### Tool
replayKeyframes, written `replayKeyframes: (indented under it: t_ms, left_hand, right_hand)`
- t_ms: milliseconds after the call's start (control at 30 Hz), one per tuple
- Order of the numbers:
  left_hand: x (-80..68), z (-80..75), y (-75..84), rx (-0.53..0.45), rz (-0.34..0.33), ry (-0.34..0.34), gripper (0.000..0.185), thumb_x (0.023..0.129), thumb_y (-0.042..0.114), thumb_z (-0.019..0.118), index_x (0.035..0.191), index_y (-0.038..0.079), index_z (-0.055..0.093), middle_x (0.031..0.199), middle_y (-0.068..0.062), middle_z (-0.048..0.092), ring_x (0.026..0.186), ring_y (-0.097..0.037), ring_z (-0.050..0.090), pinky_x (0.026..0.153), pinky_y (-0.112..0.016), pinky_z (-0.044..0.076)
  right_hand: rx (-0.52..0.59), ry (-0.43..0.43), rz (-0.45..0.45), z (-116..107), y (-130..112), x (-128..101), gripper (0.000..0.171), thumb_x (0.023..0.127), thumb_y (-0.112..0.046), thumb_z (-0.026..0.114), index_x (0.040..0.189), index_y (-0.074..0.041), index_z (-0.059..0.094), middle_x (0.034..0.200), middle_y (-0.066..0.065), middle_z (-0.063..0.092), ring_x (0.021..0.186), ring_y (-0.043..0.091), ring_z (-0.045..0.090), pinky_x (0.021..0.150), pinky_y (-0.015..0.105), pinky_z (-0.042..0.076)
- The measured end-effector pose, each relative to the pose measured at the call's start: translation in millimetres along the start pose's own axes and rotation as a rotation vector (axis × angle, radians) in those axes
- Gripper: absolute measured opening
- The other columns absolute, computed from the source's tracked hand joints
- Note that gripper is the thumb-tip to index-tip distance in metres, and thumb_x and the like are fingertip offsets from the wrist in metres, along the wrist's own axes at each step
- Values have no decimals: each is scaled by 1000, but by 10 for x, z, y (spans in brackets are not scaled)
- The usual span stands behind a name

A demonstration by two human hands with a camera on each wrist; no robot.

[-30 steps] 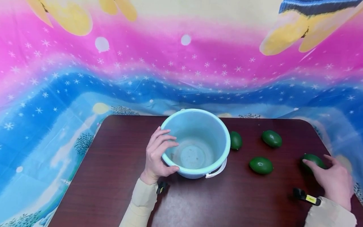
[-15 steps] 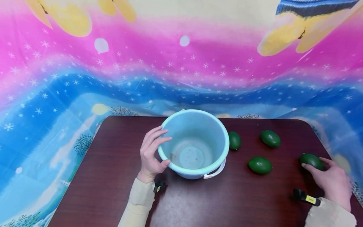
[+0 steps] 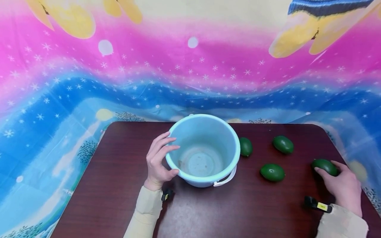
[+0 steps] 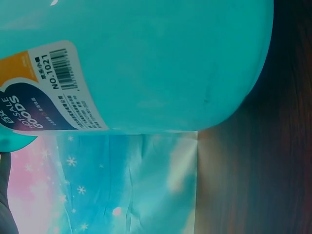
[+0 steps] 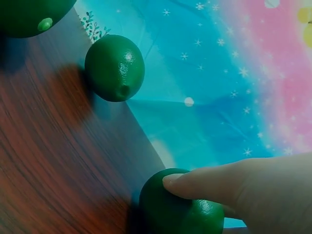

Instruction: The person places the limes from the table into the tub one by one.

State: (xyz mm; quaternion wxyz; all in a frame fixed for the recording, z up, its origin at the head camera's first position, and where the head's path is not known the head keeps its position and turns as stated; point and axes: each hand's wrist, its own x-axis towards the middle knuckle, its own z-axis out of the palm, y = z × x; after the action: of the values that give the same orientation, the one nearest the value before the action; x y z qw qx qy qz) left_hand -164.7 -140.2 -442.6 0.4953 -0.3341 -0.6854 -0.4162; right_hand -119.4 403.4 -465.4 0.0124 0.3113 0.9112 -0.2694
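Observation:
A light-blue bucket stands upright on the dark table with nothing inside. My left hand holds its left side, fingertips reaching over the rim and thumb at the near edge. In the left wrist view the bucket wall with a printed label fills much of the frame. Toward the table's right edge, my right hand grips a dark green lime between thumb and fingers. The right wrist view shows the thumb pressed on top of this lime.
Three more limes lie between bucket and right hand: one beside the bucket, one further back, one nearer. A white bucket handle hangs at the near right. Behind the table hangs a colourful printed cloth.
My left hand has slid slightly left along the bucket, its thumb drawn back toward the rim. My right hand has shifted a little left, the gripped lime with it.

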Motion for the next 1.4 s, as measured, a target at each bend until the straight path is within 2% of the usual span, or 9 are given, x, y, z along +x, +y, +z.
replayKeyframes:
  t_ms: [467,933,1133,1400]
  left_hand:
    - [5,-25,-4,2,-1,-14,70,90,70,57,95,3,77,104,-20,71,110,-48,63,98,-52,51]
    - [6,-30,7,5,-2,-22,71,90,70,57,94,3,77,105,-20,72,111,-47,63,98,-52,51]
    - [7,-25,5,4,5,-14,70,90,70,57,93,3,76,104,-20,71,110,-48,63,98,-53,51]
    - [10,-19,2,5,9,-14,69,90,69,57,93,3,76,105,-20,71,109,-48,63,98,-53,51]
  right_hand:
    - [36,10,-49,24,-5,33,84,99,-44,62,156,6,25,152,41,26,127,64,30,96,74,35]
    - [139,138,-218,-3,-243,-139,75,100,-39,64,156,1,35,149,38,37,122,59,39,86,70,39]
    - [194,167,-295,2,-359,-216,73,99,-36,67,156,-1,38,150,36,38,123,58,39,88,72,36]
    - [233,217,-314,11,-416,-266,71,97,-34,69,155,-5,41,150,33,41,124,57,40,93,69,33]
